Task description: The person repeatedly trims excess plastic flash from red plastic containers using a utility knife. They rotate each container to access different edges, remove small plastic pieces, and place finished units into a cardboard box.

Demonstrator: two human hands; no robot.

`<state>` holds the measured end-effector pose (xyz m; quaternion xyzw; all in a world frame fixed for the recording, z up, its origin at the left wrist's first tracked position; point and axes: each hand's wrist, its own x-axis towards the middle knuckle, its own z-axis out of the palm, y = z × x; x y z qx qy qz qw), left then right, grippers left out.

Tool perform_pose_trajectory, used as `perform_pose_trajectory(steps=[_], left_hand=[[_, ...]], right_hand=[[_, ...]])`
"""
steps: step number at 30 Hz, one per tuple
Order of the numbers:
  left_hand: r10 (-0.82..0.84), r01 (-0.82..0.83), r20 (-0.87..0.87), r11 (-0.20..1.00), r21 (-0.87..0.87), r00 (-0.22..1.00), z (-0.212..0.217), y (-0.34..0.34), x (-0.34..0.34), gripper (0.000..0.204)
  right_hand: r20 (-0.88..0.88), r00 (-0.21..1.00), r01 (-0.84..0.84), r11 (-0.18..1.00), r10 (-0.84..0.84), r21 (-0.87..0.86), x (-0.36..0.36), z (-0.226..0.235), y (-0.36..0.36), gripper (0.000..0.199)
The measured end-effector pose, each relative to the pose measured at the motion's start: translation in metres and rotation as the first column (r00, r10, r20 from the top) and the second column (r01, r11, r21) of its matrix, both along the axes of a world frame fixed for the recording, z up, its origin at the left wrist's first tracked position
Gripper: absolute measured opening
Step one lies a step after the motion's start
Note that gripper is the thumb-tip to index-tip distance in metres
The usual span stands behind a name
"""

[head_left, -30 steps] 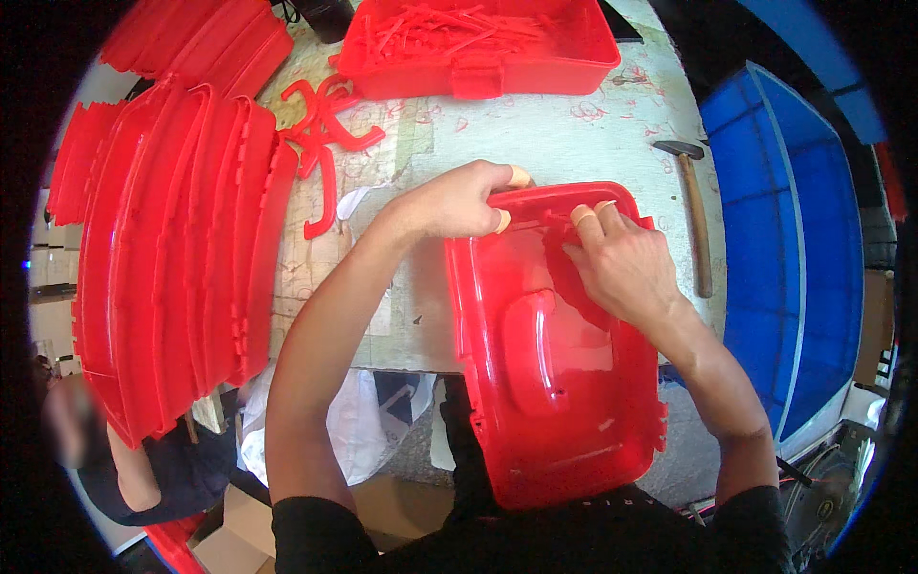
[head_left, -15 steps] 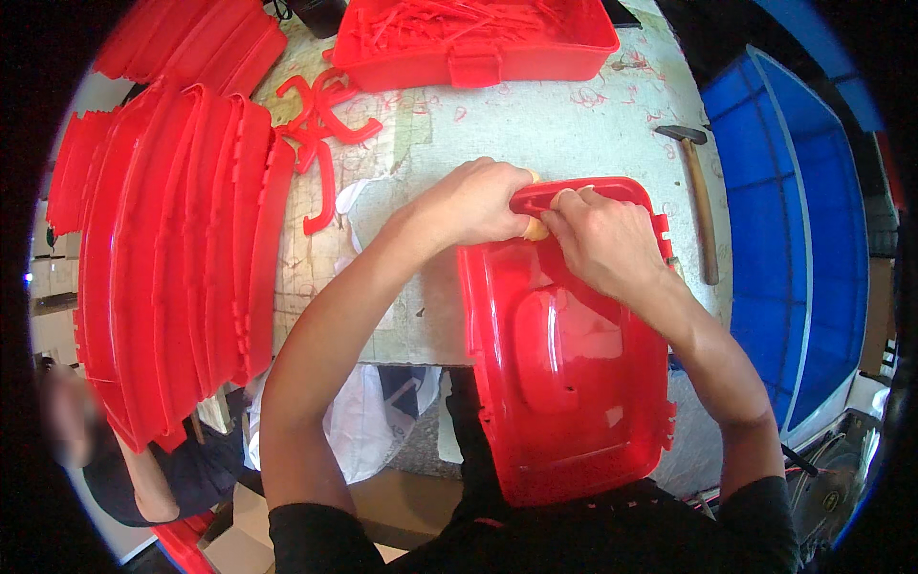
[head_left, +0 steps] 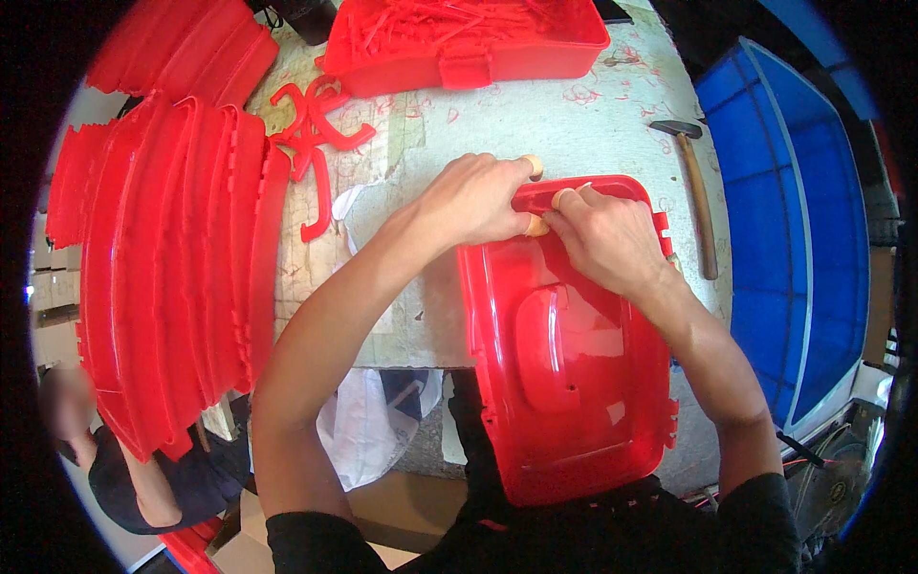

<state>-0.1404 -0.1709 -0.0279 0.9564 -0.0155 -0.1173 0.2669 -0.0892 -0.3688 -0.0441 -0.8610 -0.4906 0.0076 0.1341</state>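
Observation:
A shiny red plastic lid point(head_left: 593, 402) with a raised oval handle hump lies tilted, its far end on the table and its near end against my body. My left hand point(head_left: 483, 201) grips the far left corner, the thumb over the inside and a forefinger lifted clear of the rim. My right hand point(head_left: 607, 239) is closed at the far rim, its fingers curled over the edge beside the left thumb. Pale yellow covers sit on several fingertips. Whatever small piece may lie between the right fingertips is hidden.
Tall stacks of red lids point(head_left: 172, 268) stand at the left. Loose red handles point(head_left: 320, 182) lie beside them. A red bin point(head_left: 459, 67) of thin red pieces is at the back. A hammer point(head_left: 703, 201) rests at right, near a blue crate point(head_left: 765, 220). Another person's arm point(head_left: 148, 483) shows lower left.
My left forefinger has lifted off the rim. Both hands otherwise stay at the lid's far end, and the view has shifted slightly.

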Motion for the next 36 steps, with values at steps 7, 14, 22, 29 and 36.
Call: perform_pose_trajectory(steps=[7, 14, 22, 29, 36], left_hand=[[-0.054, 0.056, -0.084, 0.998, 0.025, 0.995, -0.001, 0.001, 0.011, 0.043], [-0.065, 0.059, 0.049, 0.992, 0.115, 0.997, -0.005, -0.003, 0.006, 0.032], [-0.107, 0.108, -0.014, 0.981, 0.161, 0.994, -0.003, -0.008, 0.024, 0.031], [-0.080, 0.081, -0.016, 0.971, 0.226, 0.997, -0.002, -0.011, 0.020, 0.029], [-0.064, 0.059, 0.021, 0.980, 0.191, 0.998, -0.008, -0.009, 0.022, 0.026]], right_hand=[[0.055, 0.998, 0.013, 0.998, -0.016, 0.057, 0.000, -0.004, -0.005, 0.010], [0.085, 0.996, 0.023, 0.995, -0.031, 0.092, 0.000, -0.005, -0.007, 0.012], [-0.041, 0.990, 0.131, 0.988, -0.135, -0.084, 0.002, -0.004, -0.001, 0.030], [0.012, 0.998, 0.066, 0.995, -0.065, -0.070, 0.003, 0.000, -0.001, 0.026], [0.174, 0.984, 0.009, 0.958, 0.043, -0.287, 0.002, 0.032, 0.015, 0.016]])
